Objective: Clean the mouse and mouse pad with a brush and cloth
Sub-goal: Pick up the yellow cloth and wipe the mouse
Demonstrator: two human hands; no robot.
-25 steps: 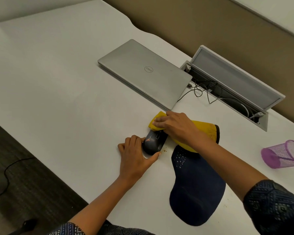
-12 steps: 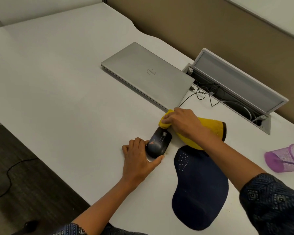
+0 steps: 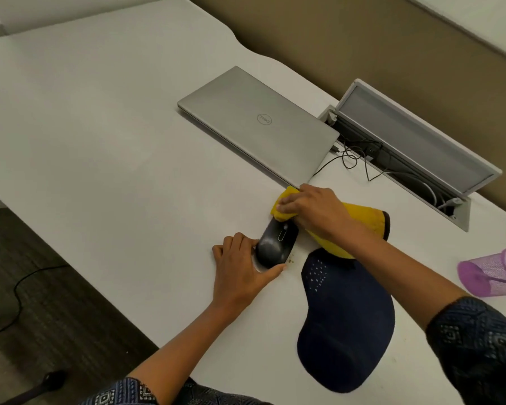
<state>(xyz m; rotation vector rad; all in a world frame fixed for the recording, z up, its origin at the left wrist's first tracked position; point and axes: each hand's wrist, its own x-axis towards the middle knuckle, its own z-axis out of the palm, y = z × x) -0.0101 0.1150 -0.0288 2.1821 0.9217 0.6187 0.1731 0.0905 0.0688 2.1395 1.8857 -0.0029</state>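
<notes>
Near the front edge of the white desk (image 3: pixel 100 141), the left hand (image 3: pixel 240 276) grips the dark oval mouse (image 3: pixel 275 244) steady while the right hand (image 3: pixel 313 211) clutches the bunched yellow cloth (image 3: pixel 362 217) at its far end; best to wipe with light, short strokes.

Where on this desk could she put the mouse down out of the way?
The wide bare stretch of the desk left of the laptop and the left hand is free. It is crowded on the right, among the cloth, mouse pad, cable tray and purple cup.
</notes>
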